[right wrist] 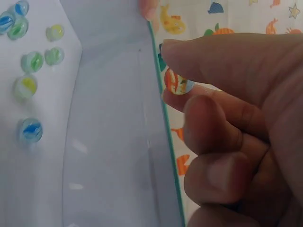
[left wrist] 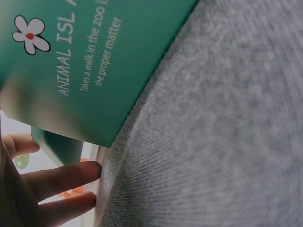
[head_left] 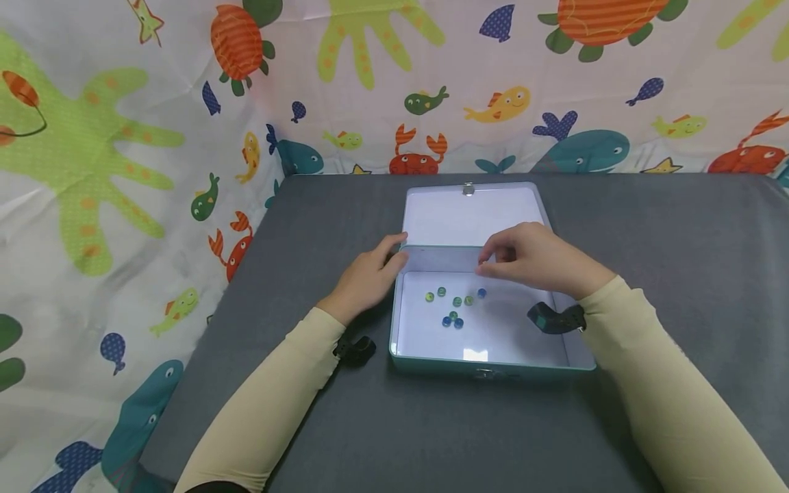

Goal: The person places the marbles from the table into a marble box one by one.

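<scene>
A shallow tin box (head_left: 524,329), white inside and green outside, lies open with its lid (head_left: 465,216) folded back. Several glass marbles (head_left: 457,301) with blue, green and yellow swirls sit on its floor, left of the middle. My right hand (head_left: 542,257) is over the box's back part, pinching a clear marble (right wrist: 178,81) between thumb and index finger; orange and yellow show in the glass. At the back left corner, my left hand (head_left: 364,277) touches the box, thumb at the rim and index finger by the lid. Its other fingers (left wrist: 61,179) extend straight behind the box.
A grey cloth (head_left: 320,424) covers the table. Behind and to the left hangs a white curtain (head_left: 370,75) printed with sea animals. A small metal clasp (head_left: 468,189) is on the lid's far edge. Both wrists wear black camera mounts (head_left: 355,350).
</scene>
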{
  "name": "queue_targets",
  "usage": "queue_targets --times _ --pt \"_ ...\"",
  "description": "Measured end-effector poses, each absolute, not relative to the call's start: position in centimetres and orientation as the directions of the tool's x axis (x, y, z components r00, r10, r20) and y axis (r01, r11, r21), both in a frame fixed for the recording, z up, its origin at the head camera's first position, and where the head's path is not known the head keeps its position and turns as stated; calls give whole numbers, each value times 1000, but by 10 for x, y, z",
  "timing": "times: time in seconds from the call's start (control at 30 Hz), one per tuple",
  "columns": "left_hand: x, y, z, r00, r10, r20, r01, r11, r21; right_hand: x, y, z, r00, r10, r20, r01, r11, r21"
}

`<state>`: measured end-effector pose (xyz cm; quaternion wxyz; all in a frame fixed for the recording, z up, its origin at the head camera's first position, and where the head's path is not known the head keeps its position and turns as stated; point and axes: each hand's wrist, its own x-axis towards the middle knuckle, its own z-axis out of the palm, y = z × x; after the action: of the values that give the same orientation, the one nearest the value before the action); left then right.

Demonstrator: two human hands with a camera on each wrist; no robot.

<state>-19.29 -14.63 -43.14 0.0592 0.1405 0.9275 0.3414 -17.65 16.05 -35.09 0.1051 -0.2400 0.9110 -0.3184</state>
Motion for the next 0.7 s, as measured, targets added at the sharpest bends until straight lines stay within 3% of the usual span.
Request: queue_targets --times 0.7 --pt "-193 -146 -429 -955 296 -10 219 728 649 -185 135 -370 -808 -579 -111 -406 683 -607"
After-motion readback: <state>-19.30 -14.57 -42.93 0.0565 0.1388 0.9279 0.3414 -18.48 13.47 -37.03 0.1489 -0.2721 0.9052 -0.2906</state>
